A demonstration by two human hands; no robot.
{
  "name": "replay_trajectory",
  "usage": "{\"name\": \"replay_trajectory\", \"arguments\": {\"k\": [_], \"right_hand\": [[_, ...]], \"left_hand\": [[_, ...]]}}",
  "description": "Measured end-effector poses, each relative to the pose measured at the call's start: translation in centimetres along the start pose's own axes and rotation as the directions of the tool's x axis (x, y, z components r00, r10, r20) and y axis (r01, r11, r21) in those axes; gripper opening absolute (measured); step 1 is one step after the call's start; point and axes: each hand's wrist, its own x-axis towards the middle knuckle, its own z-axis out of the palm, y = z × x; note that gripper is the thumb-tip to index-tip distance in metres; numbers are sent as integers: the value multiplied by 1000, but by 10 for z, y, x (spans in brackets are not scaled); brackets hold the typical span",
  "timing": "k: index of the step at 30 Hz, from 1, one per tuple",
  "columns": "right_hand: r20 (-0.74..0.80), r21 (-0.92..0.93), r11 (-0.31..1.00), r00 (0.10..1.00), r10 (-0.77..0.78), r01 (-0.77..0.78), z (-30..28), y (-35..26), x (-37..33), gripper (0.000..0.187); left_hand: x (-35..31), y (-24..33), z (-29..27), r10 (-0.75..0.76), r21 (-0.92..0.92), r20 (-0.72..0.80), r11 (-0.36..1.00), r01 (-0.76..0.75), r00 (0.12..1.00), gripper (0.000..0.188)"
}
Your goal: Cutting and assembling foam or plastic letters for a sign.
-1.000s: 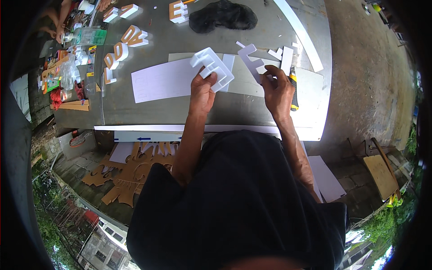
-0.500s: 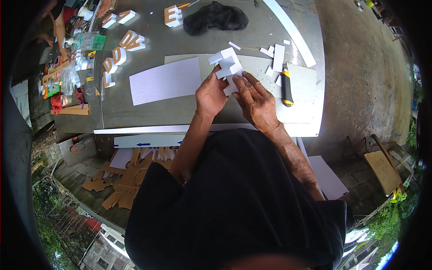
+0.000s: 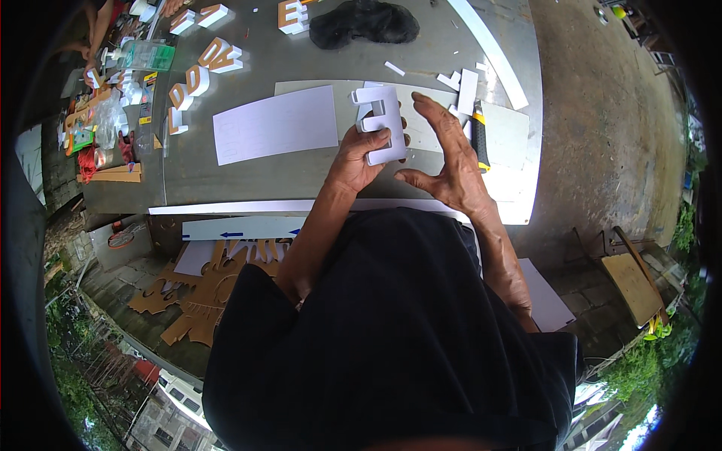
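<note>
My left hand (image 3: 359, 159) grips a white block letter (image 3: 389, 120) shaped like an E, its thumb across the front and its fingertips showing past the far edge. Apart from the letter, to its right, my right hand (image 3: 453, 161) is open, thumb and fingers spread, holding nothing. A utility knife (image 3: 479, 135) with a black and yellow handle lies just beyond that hand. Behind the letter lies a pale board (image 3: 504, 135), and left of it a white sheet (image 3: 274, 124) with faint outlines. Small white strips (image 3: 467, 90) are scattered near the knife.
Several brown-faced white letters (image 3: 197, 81) stand on the metal table (image 3: 248, 180) at the left. Toward the back lies a black bundle (image 3: 365, 25). A long curved white strip (image 3: 492, 52) runs along the right. A green liquid bottle (image 3: 149, 55) stands near another person's arm (image 3: 99, 30).
The white letter has turned so that its flat face shows upward. My right hand has let go of it and moved right, its fingers spreading; my left hand still holds it.
</note>
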Motion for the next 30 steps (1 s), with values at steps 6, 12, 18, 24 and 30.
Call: {"name": "replay_trajectory", "arguments": {"k": [6,12,18,24,30], "right_hand": [[162,-161,983,985,-66,92,-8,12,15,127],[226,-218,970,973,-57,108,-13,7,12,116],[218,-233,966,974,-57,109,-12,4,4,109],[181,-231,971,983,-28,70,-15,-3,-2,110],[110,-88,996,994,-6,16,-8,-6,-9,112]], "left_hand": [[-4,-9,23,-119,-60,-53,991,116,992,47],[-9,-18,22,-157,-56,-57,986,154,986,47],[-15,-21,25,-202,-19,-68,979,202,977,56],[-21,-12,20,-280,-398,278,837,376,919,79],[-19,-18,9,-297,-467,369,760,452,881,89]]}}
